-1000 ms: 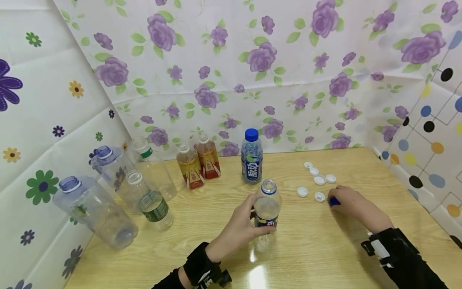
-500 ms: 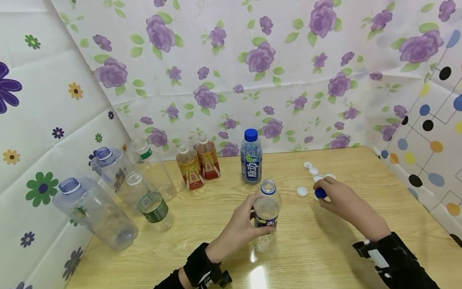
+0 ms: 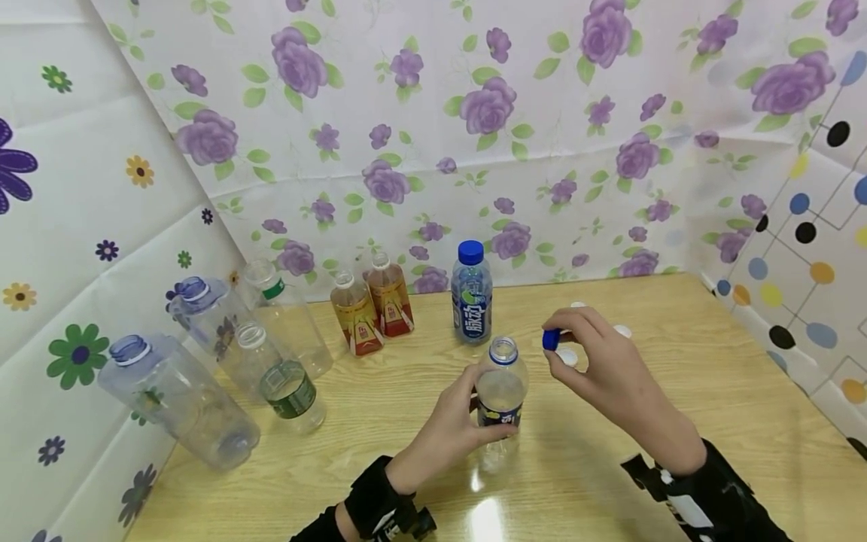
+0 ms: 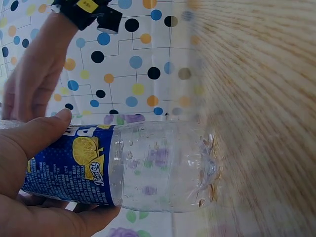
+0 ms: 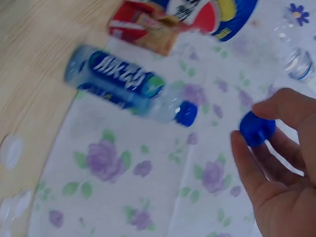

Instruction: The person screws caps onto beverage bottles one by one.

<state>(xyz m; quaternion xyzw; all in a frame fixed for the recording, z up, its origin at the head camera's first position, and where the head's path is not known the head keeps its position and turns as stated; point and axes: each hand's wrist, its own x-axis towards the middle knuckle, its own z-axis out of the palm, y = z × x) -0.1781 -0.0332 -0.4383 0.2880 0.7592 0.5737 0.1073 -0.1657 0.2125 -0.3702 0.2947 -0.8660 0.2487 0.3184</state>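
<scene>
My left hand [image 3: 455,415] grips a clear bottle [image 3: 503,376] round its blue label. The bottle stands upright on the table, and its mouth has no cap on it. In the left wrist view the label shows lemon slices, and the bottle's lower part [image 4: 158,165] is see-through. Between thumb and fingers my right hand [image 3: 612,376] pinches a blue bottle cap [image 3: 552,339], held in the air to the right of the bottle mouth and apart from it. The right wrist view shows this blue cap [image 5: 256,129] at the fingertips.
A capped blue bottle [image 3: 472,297] stands behind. Two red-and-yellow bottles [image 3: 359,320] are left of it. Large clear bottles [image 3: 179,399] and a green-labelled bottle [image 3: 287,388] stand at the left. White caps [image 3: 567,356] lie at the right, partly hidden by my right hand.
My right hand has picked the blue cap up from the table and carried it left, over the white caps, towards the bottle. The left hand and its bottle have stayed in place.
</scene>
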